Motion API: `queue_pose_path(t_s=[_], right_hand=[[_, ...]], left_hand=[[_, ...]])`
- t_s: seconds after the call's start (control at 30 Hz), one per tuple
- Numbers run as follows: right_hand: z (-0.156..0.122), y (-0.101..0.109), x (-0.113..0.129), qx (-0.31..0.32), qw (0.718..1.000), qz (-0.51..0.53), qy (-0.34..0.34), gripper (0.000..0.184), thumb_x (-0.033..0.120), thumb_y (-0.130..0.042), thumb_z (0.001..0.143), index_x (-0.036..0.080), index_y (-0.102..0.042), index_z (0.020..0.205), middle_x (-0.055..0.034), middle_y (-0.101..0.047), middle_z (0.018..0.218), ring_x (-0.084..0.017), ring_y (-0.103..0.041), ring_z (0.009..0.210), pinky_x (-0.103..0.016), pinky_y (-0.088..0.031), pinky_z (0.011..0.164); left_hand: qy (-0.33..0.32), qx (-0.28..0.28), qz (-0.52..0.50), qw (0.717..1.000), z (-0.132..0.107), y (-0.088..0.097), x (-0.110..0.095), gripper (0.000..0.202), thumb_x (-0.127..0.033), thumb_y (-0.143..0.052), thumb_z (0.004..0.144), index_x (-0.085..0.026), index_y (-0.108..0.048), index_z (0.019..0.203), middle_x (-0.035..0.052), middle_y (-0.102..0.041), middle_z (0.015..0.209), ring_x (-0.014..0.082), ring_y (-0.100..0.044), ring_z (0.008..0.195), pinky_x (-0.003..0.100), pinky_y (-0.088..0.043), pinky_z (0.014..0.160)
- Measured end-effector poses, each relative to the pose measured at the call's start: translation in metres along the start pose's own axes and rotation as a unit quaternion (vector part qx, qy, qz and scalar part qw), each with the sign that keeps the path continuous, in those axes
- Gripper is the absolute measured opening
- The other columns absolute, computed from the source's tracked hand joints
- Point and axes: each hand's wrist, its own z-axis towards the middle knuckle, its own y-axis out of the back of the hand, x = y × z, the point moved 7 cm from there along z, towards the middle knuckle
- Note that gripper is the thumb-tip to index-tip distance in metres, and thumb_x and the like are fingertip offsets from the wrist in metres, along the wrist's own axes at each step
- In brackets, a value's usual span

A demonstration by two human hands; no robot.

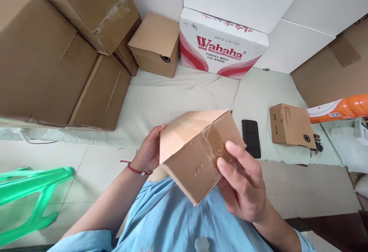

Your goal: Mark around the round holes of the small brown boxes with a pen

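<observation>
I hold a small brown cardboard box (195, 150) in front of me, tilted, with clear tape across one face. My left hand (148, 152) grips its left side, fingers wrapped round the edge; a red cord sits on that wrist. On the box's right face my right hand (243, 183) is closed, thumb and fingers pressing on the taped side. Below the box is my light blue shirt.
Large brown cartons (57, 48) are stacked at the left. A small brown box (156, 45) and a white Wahaha carton (221, 46) stand at the back. A black phone (251, 137), another small box (290, 125) and an orange bottle (339, 108) lie right. A green plastic stool (28, 194) is lower left.
</observation>
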Motion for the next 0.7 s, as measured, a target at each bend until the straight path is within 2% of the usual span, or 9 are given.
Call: queue_pose_path(t_s=[0.07, 0.1, 0.2, 0.27, 0.37, 0.43, 0.5, 0.57, 0.7], right_hand=[[-0.002, 0.001, -0.001, -0.036, 0.999, 0.009, -0.008, 0.082, 0.009, -0.067, 0.098, 0.035, -0.048, 0.173, -0.0063, -0.050, 0.173, -0.028, -0.067, 0.142, -0.041, -0.070, 0.111], [-0.003, 0.003, -0.004, -0.061, 0.997, 0.023, -0.034, 0.079, 0.010, -0.068, 0.098, 0.036, -0.051, 0.171, -0.0081, -0.051, 0.170, -0.029, -0.070, 0.138, -0.043, -0.071, 0.107], [-0.011, 0.009, -0.027, -0.149, 0.967, 0.109, -0.174, 0.065, 0.022, -0.072, 0.102, 0.042, -0.060, 0.162, -0.0105, -0.052, 0.167, -0.029, -0.075, 0.123, -0.046, -0.072, 0.096], [-0.022, 0.008, -0.049, -0.186, 0.917, 0.191, -0.295, 0.053, 0.032, -0.074, 0.104, 0.044, -0.064, 0.155, -0.0097, -0.056, 0.164, -0.026, -0.076, 0.115, -0.044, -0.071, 0.091], [-0.045, -0.003, -0.081, -0.191, 0.805, 0.332, -0.453, 0.043, 0.057, -0.069, 0.106, 0.039, -0.071, 0.144, -0.0101, -0.070, 0.150, -0.027, -0.078, 0.116, -0.043, -0.070, 0.091], [-0.059, -0.014, -0.096, -0.163, 0.737, 0.411, -0.511, 0.055, 0.076, -0.063, 0.102, 0.034, -0.076, 0.135, -0.0116, -0.078, 0.137, -0.031, -0.079, 0.117, -0.048, -0.070, 0.093], [-0.070, -0.025, -0.106, -0.129, 0.699, 0.450, -0.541, 0.064, 0.085, -0.065, 0.095, 0.031, -0.079, 0.125, -0.0122, -0.083, 0.124, -0.034, -0.080, 0.117, -0.051, -0.071, 0.094], [-0.079, -0.033, -0.113, -0.115, 0.683, 0.456, -0.558, 0.062, 0.082, -0.077, 0.087, 0.029, -0.081, 0.118, -0.0122, -0.086, 0.117, -0.036, -0.081, 0.118, -0.053, -0.070, 0.097], [-0.090, -0.045, -0.119, -0.110, 0.667, 0.447, -0.586, 0.057, 0.061, -0.098, 0.073, 0.025, -0.082, 0.114, -0.0137, -0.087, 0.112, -0.040, -0.081, 0.120, -0.058, -0.067, 0.104]], left_hand=[[0.035, -0.010, -0.014, 0.999, -0.002, -0.001, 0.003, 0.030, -0.051, -0.079, 0.090, -0.022, -0.076, 0.097, 0.0038, -0.079, 0.079, 0.0278, -0.077, 0.073, 0.036, -0.064, 0.061], [0.045, -0.025, -0.023, 0.998, -0.002, 0.000, 0.004, 0.029, -0.049, -0.078, 0.090, -0.022, -0.074, 0.098, 0.0023, -0.078, 0.081, 0.0247, -0.076, 0.071, 0.035, -0.064, 0.061], [0.001, -0.093, -0.046, 0.995, 0.002, 0.005, -0.002, 0.029, -0.041, -0.080, 0.086, -0.021, -0.070, 0.105, 0.0006, -0.079, 0.094, 0.0193, -0.074, 0.078, 0.031, -0.066, 0.068], [-0.046, -0.124, -0.044, 0.990, 0.006, 0.008, -0.007, 0.036, -0.042, -0.083, 0.082, -0.021, -0.068, 0.107, 0.0010, -0.076, 0.103, 0.0185, -0.073, 0.085, 0.029, -0.066, 0.070], [-0.134, -0.135, -0.011, 0.982, 0.005, 0.008, -0.021, 0.042, -0.048, -0.088, 0.079, -0.023, -0.061, 0.100, -0.0001, -0.071, 0.107, 0.0170, -0.069, 0.090, 0.025, -0.062, 0.068], [-0.193, -0.141, 0.029, 0.971, -0.001, 0.008, -0.031, 0.046, -0.049, -0.090, 0.078, -0.024, -0.057, 0.098, -0.0007, -0.068, 0.107, 0.0169, -0.067, 0.093, 0.022, -0.059, 0.069], [-0.239, -0.144, 0.068, 0.958, -0.010, 0.007, -0.039, 0.047, -0.050, -0.092, 0.079, -0.025, -0.060, 0.103, 0.0000, -0.067, 0.109, 0.0186, -0.067, 0.098, 0.024, -0.059, 0.072], [-0.276, -0.131, 0.101, 0.947, -0.017, 0.005, -0.044, 0.049, -0.050, -0.094, 0.082, -0.027, -0.065, 0.112, 0.0012, -0.069, 0.112, 0.0202, -0.067, 0.101, 0.028, -0.060, 0.080], [-0.332, -0.081, 0.140, 0.929, -0.026, 0.000, -0.049, 0.051, -0.047, -0.096, 0.084, -0.030, -0.071, 0.125, 0.0043, -0.073, 0.128, 0.0238, -0.070, 0.116, 0.033, -0.058, 0.098]])
